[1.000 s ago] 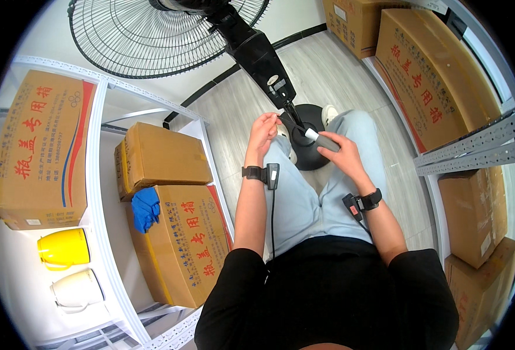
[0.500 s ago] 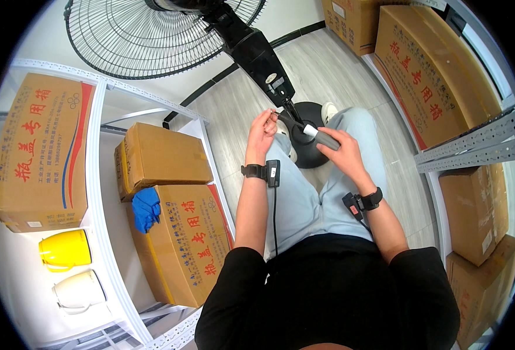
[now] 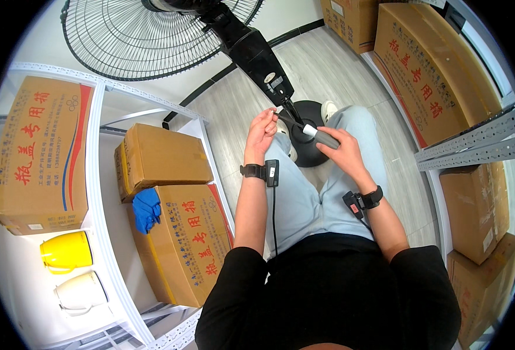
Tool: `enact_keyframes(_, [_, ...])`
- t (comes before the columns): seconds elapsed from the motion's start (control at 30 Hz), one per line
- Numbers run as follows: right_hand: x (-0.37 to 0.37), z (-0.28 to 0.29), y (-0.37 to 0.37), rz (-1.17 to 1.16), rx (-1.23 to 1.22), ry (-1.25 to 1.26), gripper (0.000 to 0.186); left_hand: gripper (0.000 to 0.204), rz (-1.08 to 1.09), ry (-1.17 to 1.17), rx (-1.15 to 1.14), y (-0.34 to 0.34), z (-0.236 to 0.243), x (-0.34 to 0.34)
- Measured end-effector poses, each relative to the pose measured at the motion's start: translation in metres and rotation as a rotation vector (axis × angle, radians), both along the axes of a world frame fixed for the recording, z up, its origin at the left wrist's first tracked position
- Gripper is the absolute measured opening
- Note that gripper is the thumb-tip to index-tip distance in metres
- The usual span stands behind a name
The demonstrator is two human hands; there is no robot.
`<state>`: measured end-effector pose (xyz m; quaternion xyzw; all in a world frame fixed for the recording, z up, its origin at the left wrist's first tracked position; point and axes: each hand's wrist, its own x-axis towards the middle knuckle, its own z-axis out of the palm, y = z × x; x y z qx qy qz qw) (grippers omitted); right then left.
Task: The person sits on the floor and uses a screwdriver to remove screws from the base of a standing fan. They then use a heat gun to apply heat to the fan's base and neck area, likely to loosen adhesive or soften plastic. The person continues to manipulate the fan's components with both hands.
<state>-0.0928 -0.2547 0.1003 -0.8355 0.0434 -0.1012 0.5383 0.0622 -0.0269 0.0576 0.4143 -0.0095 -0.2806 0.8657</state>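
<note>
1. Little differs from half a second ago: both hands stay at the fan pole, and the right hand (image 3: 342,153) has settled slightly lower on the tool handle.
2. The right hand is clenched around the grey handle of a screwdriver (image 3: 311,132).
3. The screwdriver lies above the person's knees, in front of the fan's round black base (image 3: 310,131).
4. Its long axis runs diagonally; the handle sits at lower right and the thin shaft points up-left toward the black pole of the standing fan (image 3: 251,49).
5. The left hand (image 3: 261,133) has its fingers curled at the shaft's tip, beside the pole; whether it pinches something there I cannot tell.
6. A cardboard box (image 3: 181,245) and a blue cloth (image 3: 146,208) lie on the white shelf (image 3: 97,175) to the left.
</note>
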Motion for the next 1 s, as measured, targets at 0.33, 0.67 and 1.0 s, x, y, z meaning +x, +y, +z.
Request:
enact_keyframes(0.33, [0.000, -0.003, -0.001, -0.001, -0.033, -0.050, 0.040, 0.014, -0.030, -0.041, 0.104, -0.001, 0.007, -0.001])
enact_keyframes(0.67, [0.002, 0.022, 0.000, 0.019, 0.525, 0.272, 0.035, 0.017, -0.017, -0.188, 0.215, -0.029, 0.067, 0.008])
enact_keyframes(1.0, [0.032, 0.107, -0.007, -0.167, 0.100, -0.279, 0.038, 0.016, 0.131, -0.127, -0.213, -0.085, 0.144, 0.052])
